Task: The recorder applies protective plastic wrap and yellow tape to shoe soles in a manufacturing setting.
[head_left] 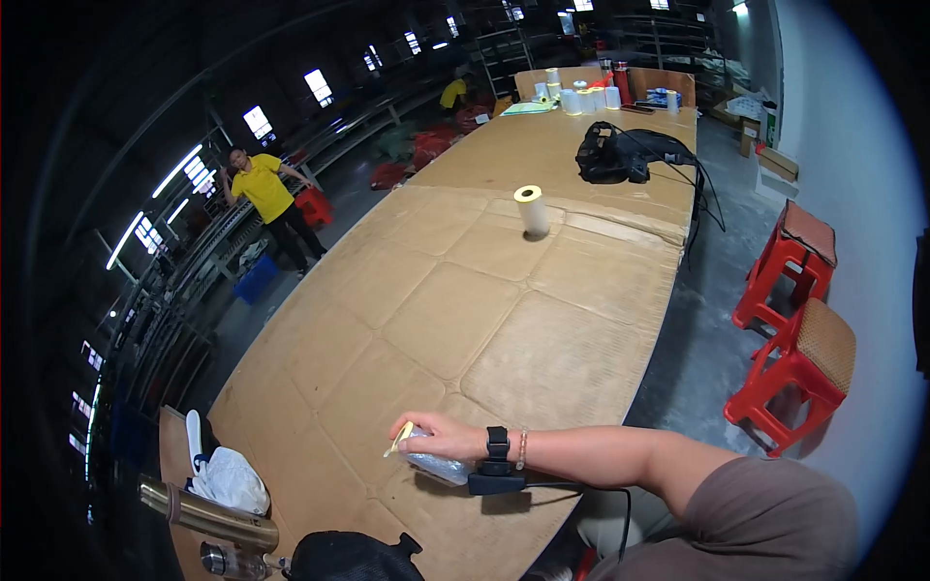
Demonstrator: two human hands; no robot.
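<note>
My right hand (pixel 441 438) is low over the cardboard-covered table (pixel 455 290), its fingers closed over a roll-like thing in shiny clear plastic (pixel 441 467). A yellow edge shows by the fingertips; the palm hides much of the rest. On the wrist are a black strap with a small dark box (pixel 497 481) and a beaded bracelet, and a black cable runs from the box. Farther up the table a white roll with a yellowish top and dark core hole (pixel 530 211) stands upright, apart from the hand. My left hand is out of the picture.
At the near left are a white bag (pixel 231 479), a metallic flask (pixel 208 513), a clear bottle (pixel 231 560) and a black cloth item (pixel 354 557). A black bag (pixel 615 155) and several rolls lie farther off. Red stools (pixel 799 363) flank the right side; a yellow-shirted person (pixel 262 189) stands left.
</note>
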